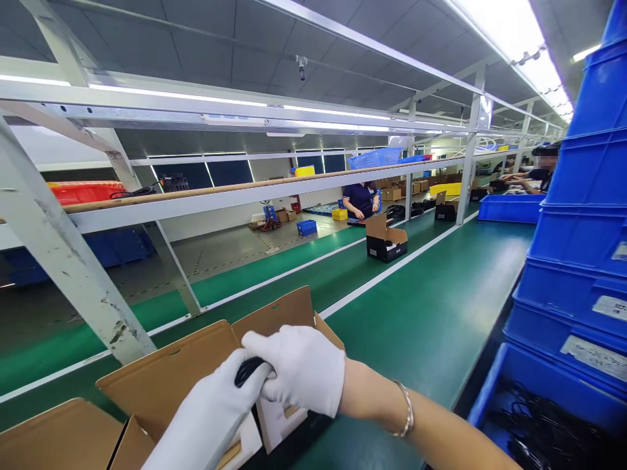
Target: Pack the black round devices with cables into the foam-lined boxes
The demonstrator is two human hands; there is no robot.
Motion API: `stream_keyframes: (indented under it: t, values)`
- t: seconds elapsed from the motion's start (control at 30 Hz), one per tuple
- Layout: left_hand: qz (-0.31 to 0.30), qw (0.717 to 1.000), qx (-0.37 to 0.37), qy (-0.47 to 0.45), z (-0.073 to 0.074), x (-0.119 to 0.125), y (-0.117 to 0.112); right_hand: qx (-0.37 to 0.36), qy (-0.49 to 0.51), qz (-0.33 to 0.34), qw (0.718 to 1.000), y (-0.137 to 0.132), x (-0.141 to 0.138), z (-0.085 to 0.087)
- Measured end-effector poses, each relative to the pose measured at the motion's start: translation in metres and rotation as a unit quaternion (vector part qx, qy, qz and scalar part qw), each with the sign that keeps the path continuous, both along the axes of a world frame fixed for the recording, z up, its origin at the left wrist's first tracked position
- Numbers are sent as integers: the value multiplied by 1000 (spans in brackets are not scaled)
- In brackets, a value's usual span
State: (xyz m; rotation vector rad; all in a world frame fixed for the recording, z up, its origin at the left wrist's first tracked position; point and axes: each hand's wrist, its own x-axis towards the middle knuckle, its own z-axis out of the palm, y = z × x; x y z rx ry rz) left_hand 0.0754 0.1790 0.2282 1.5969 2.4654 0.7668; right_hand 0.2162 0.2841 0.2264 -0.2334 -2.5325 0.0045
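A small bundle of black cable (249, 371) sits between my two white-gloved hands, above open cardboard boxes. My left hand (228, 388) is closed around it, with the thumb across the front. From the right, my right hand (304, 367) pinches the same bundle, its fingers meeting the left ones; part of the cable is hidden inside the gloves. Below and behind my hands stand two open boxes, one with a raised brown flap (176, 372) and one with its lid up (279, 320). White inserts (284, 427) show inside them.
A blue bin (482, 405) of black cables stands at the right, beside stacked blue crates (588, 215). On the green conveyor (416, 313), an open black box (386, 248) stands farther along. A metal post (63, 248) rises at left. Co-workers sit in the distance.
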Motion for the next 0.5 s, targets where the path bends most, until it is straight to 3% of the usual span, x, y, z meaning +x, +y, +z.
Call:
stream_keyframes:
  t: [0.27, 0.4, 0.5]
  values:
    - [-14, 1000, -11, -3, 22, 16, 15, -7, 1, -81, 997, 11, -7, -1]
    - [-8, 999, 41, -2, 22, 14, 18, -149, 47, -83, 984, 20, -9, -2]
    - [3, 986, 103, 133, 15, 11, 27, -309, 119, -71, 941, 38, -12, -15]
